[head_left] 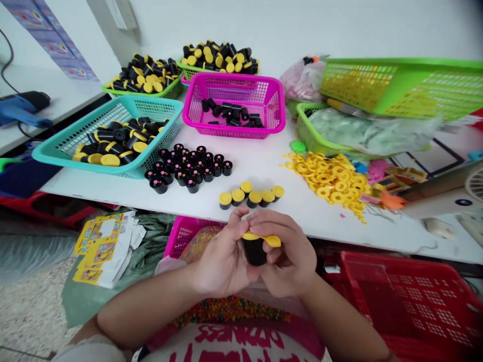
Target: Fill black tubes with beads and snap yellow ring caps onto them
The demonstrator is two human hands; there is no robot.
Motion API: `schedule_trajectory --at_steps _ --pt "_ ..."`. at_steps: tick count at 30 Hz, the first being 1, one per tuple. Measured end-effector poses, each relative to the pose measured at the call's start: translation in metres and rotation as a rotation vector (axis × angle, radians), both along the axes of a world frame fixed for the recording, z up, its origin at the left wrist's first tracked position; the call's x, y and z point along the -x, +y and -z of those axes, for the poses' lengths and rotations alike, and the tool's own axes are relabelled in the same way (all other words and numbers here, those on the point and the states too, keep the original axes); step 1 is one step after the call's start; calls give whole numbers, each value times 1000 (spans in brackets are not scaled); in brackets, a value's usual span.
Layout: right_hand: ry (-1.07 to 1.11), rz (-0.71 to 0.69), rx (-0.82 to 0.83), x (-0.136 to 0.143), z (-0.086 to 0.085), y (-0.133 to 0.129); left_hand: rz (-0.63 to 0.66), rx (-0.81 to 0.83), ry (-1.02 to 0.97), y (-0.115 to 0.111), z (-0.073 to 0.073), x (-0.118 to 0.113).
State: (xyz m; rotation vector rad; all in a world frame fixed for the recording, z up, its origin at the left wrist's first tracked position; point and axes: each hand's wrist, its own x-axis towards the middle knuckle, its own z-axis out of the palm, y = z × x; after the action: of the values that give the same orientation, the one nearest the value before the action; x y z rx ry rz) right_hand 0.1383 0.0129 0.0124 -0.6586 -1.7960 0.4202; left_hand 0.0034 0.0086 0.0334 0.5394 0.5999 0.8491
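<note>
Between my two hands, close to my body, is a small black canister (254, 252) with a yellow lid piece (264, 238) on its top. My left hand (222, 259) wraps its side, thumb near the rim. Curled over the lid from the other side are the fingers of my right hand (289, 251). A tab of the lid sticks out to the right. Just beyond my hands stand several yellow-capped canisters (255, 197). Further left is a group of upright black canisters (192, 168) with small pink dots. A heap of yellow lid rings (335, 178) lies to the right.
A magenta basket (234, 131) of black canisters stands at the back, beside a teal basket (56, 146) of capped ones. Green baskets (166, 90) sit behind. Colourful beads (234, 309) lie below my hands. A red crate (400, 261) is at lower right, printed cards (100, 249) at left.
</note>
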Motion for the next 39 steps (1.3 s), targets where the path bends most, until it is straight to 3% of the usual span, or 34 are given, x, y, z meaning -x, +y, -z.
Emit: schedule_trajectory --at_steps 2,4,8,10,12,14,17,21,23,25,27,29,30,32,33,35,39 --pt "12 -2 27 -1 -3 2 -10 -9 57 0 1 0" --pt "12 -103 130 -7 -6 7 -14 -142 100 -1 5 4" --pt "163 -433 269 -22 -6 19 96 -665 202 0 12 20" --pt "268 -496 335 -23 -3 21 123 -961 293 4 12 30" --pt "336 -522 505 -20 1 21 74 -1251 508 9 9 39" --pt "368 -567 727 -15 4 20 16 -1436 785 14 3 46" --pt "363 -663 943 -11 6 20 29 -1522 983 18 -4 54" --pt "269 -725 971 -10 3 21 92 -1468 1040 16 -5 53" --pt "247 -624 930 -12 4 23 37 -1456 1099 16 -2 51" --pt "214 -392 801 -19 6 31 -111 -1417 1163 16 2 49" --pt "88 1 578 -37 9 46 -301 -1282 1216 19 6 51" --pt "-104 526 339 -63 15 65 -414 -1111 1272 23 9 56" --pt "-197 786 267 -77 19 74 -434 -1021 1322 25 10 60" --pt "-356 1127 239 -106 31 89 -384 -850 1463 32 10 66" --pt "-392 1230 230 -118 37 95 -347 -776 1529 35 10 67" --pt "-371 1296 142 -138 51 103 -228 -677 1614 41 10 67" --pt "-220 1183 -57 -157 66 113 -124 -708 1586 50 18 52"
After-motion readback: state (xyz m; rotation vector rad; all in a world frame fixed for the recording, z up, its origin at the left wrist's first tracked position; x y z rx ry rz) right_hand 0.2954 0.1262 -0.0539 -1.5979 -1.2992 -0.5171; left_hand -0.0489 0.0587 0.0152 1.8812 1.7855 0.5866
